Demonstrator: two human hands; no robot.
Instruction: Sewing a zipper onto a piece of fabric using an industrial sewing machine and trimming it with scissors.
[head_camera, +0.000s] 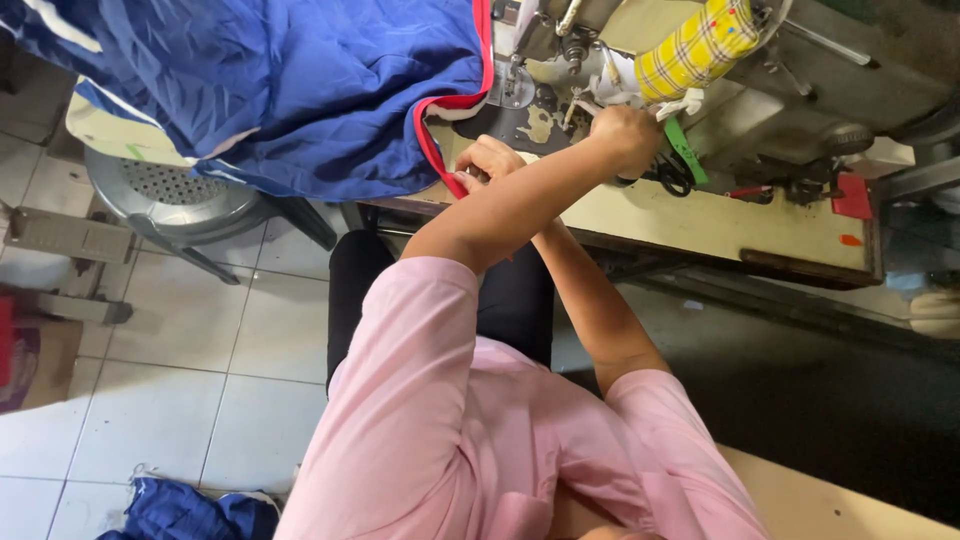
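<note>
White floor tiles fill the left of the scene, with a grey metal stool (175, 200) on them and a heap of blue cloth at the near edge. At the far side stands a cream desk (720, 215) carrying an industrial sewing machine (800, 70), its head wrapped in a yellow checked cloth (700, 45).

The blue fabric (290, 90) spreads over the left end of the desk and hangs over the stool. Its edge carries a red binding (432, 135).

The arms cross. The right hand (490, 160) is closed, its fingers pinching the near end of the binding at the desk's near edge. The left hand (625, 135) reaches further right and is curled shut beside the machine head, next to a green strip (685, 150). I cannot tell what it grips.

The binding's long axis runs far to near. It drops from the far edge of the scene beside the presser foot (512, 85), then bends slightly rightward to the right hand, its free end pointing toward the person.

To do this step well, I judge that the pinch should keep the binding flat and untwisted and in line with the foot. The heavy cloth on the left should stay supported so it does not drag the edge sideways.
</note>
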